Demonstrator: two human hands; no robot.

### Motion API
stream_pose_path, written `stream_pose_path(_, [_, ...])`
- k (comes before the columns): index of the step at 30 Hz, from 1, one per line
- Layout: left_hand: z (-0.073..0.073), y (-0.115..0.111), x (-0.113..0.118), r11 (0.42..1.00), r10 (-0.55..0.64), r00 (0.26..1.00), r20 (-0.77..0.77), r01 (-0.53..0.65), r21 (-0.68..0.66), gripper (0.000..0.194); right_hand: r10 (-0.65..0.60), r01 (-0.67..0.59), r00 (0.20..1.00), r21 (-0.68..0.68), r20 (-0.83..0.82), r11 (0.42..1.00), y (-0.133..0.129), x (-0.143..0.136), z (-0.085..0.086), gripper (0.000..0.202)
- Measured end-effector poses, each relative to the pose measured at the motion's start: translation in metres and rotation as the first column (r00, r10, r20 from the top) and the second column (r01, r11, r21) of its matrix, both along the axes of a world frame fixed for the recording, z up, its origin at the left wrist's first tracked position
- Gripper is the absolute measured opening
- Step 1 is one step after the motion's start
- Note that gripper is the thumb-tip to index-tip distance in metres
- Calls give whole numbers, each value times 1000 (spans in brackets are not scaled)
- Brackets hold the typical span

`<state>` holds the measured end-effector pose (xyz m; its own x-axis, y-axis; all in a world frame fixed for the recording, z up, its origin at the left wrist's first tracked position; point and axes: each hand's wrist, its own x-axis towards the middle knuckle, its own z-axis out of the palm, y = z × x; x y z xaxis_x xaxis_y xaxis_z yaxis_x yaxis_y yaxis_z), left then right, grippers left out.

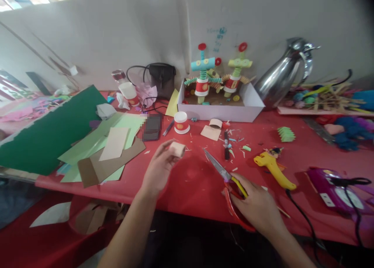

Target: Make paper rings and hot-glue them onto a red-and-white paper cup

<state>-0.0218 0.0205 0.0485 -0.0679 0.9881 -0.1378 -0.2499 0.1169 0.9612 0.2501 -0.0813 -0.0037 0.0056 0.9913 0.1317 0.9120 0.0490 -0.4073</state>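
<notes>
My left hand (159, 164) holds a small rolled tube of beige paper (177, 149) between thumb and fingers, above the red table (193, 190). In my right hand (254, 199) are red-handled scissors (217, 166), their blades pointing up and to the left. A yellow strip shows at the scissors' handle by my fingers. Just beyond the tube stands a white and red paper cup piece (181, 123). A beige paper piece (210, 132) and a curled strip (215, 123) lie to its right, near a black pen-like tool (226, 146) among paper scraps.
Behind, a white box (220, 114) holds two paper-cup robot figures. A steel jug (282, 73) leans at the back right. On the right lie a yellow glue gun (273, 169) and a purple power strip (333, 192). Paper sheets (115, 143) and a phone (152, 126) are left.
</notes>
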Motion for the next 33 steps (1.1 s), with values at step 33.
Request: stream_pose_path(33, [-37, -15, -29, 984, 110, 619, -777, 42, 172, 93, 5, -7, 999, 44, 52, 999, -2, -1, -3, 46])
